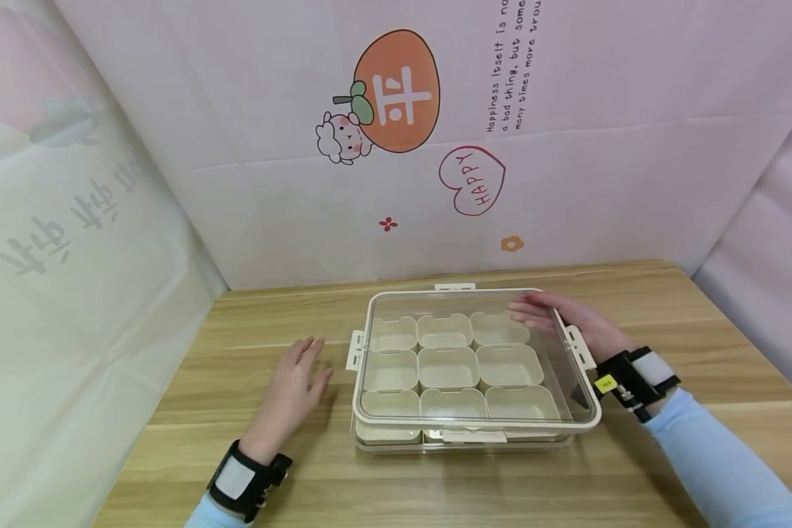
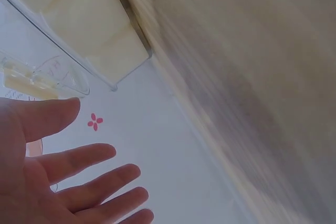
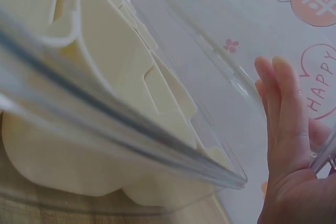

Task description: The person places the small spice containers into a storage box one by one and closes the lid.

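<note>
A clear, shallow storage box holds several cream compartment cups in rows. Over it lies a clear lid with a pale rim and side latches, shifted to the right and not flush with the box. My right hand is at the lid's right edge, its straight fingers showing through the clear panel; in the right wrist view the hand is upright beside a latch. To the left of the box, my left hand touches nothing, fingers spread; the left wrist view shows its palm.
A wood-grain table carries the box near its middle. Behind it hangs a printed white cloth with an orange fruit drawing and lettering. Cloth also closes off both sides.
</note>
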The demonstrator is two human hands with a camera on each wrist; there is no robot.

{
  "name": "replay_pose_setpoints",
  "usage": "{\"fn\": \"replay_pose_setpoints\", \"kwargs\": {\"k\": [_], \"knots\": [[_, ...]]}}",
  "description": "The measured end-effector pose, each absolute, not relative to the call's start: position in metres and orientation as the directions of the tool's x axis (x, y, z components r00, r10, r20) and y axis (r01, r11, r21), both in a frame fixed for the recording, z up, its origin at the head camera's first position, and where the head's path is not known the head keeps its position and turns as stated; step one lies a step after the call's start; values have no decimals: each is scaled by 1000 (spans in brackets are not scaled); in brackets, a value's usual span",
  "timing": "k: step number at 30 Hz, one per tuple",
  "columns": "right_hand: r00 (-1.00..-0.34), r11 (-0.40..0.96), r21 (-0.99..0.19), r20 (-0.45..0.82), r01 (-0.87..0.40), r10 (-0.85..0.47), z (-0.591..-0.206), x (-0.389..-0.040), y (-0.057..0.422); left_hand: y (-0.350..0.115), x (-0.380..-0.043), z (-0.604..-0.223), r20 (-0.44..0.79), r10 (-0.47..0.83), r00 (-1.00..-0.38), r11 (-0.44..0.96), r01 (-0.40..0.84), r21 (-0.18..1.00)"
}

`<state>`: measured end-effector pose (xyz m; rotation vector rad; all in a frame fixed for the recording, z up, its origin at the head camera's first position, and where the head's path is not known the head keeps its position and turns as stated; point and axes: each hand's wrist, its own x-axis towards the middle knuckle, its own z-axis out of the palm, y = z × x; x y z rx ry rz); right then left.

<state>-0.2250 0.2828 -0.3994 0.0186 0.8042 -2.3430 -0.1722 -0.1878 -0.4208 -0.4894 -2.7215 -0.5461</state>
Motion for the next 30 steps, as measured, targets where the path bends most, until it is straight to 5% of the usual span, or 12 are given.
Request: {"fn": "replay_pose_setpoints", "kwargs": {"k": [10,30], "knots": [[-698,-592,-433,-137,680,-703,-400,-228,283,-203,-172,-423,337,240,-910,895,342,287],[-745,-550,-562,-198,618,-637,-399,-235,270,-219,-168,-419,315,219,-923,924,300,236]]}}
